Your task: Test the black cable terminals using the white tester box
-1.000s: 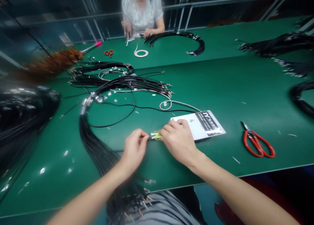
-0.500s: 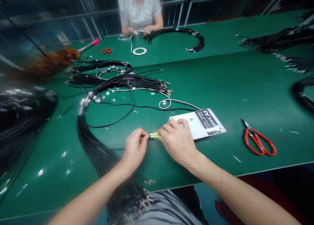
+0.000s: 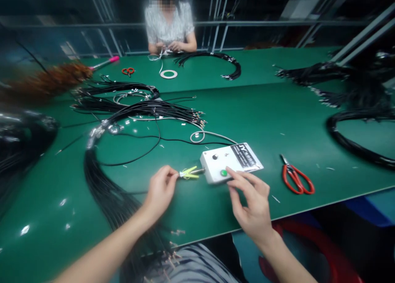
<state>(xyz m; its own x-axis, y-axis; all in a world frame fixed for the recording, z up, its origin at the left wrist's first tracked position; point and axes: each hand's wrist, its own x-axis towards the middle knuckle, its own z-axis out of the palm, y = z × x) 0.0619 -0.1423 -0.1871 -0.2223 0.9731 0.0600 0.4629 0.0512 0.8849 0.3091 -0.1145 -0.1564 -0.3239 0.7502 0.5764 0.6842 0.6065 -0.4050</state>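
My left hand (image 3: 159, 189) pinches the end of a thin black cable at a yellow-green clip (image 3: 189, 173) that sticks out of a white test box (image 3: 231, 162). My right hand (image 3: 251, 200) hovers just in front of the box with its fingers spread and the forefinger beside the green button (image 3: 224, 172). The hand holds nothing. A thick bundle of black cables (image 3: 106, 188) curves from the table's middle past my left wrist and over the near edge.
Red scissors (image 3: 296, 179) lie right of the box on the green table (image 3: 277, 114). More black cable bundles (image 3: 354, 141) lie at the right and left. A person sits at the far side handling cables, near a tape ring (image 3: 168, 74) and small red scissors (image 3: 128, 71).
My right hand let go of the clip and drew back to the right, uncovering the white box and its green button. The left hand kept its pinch. The view shifted.
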